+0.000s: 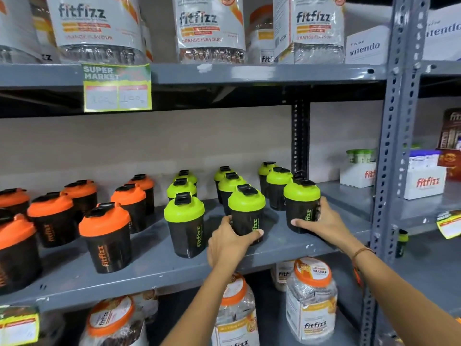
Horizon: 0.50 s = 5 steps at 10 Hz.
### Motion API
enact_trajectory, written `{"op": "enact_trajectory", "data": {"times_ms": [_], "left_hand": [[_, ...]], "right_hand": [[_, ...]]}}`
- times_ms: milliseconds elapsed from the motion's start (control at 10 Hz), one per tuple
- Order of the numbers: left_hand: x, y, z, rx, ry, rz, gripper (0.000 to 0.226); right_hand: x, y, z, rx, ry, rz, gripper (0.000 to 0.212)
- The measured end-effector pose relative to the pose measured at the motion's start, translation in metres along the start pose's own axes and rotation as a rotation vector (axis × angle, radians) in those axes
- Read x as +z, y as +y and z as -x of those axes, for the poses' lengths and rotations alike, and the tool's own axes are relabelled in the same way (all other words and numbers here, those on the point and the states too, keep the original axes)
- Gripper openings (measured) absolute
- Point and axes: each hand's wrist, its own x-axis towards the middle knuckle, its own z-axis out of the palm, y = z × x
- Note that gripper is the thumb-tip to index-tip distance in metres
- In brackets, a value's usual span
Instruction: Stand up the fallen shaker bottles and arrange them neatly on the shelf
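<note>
Black shaker bottles stand upright on the grey middle shelf (159, 268). Several with orange lids (104, 236) fill the left half, several with green lids (184, 221) stand in rows on the right. My left hand (230, 242) wraps the base of the front green-lidded shaker (247, 211) in the middle row. My right hand (316, 222) grips the lower body of the front green-lidded shaker (301, 203) in the rightmost row, near the shelf's right end. Both held bottles are upright and rest on the shelf. No fallen bottle shows.
Large fitfizz jars (99, 26) line the shelf above, with a price tag (117, 87) hanging from its edge. More jars (310, 300) sit on the shelf below. A perforated steel upright (396, 136) stands at the right, with white boxes (424, 178) beyond it.
</note>
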Motion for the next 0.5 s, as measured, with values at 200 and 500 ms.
{"op": "enact_trajectory", "data": {"times_ms": [200,500], "left_hand": [[-0.005,0.002,0.006,0.034,-0.017,0.015,0.097],[-0.033,-0.017,0.061,0.136,0.013,0.008,0.104]], "right_hand": [[-0.001,-0.006,0.003,-0.006,-0.026,0.019,0.100],[0.011,-0.034,0.064,-0.121,0.319,-0.259,0.105]]}}
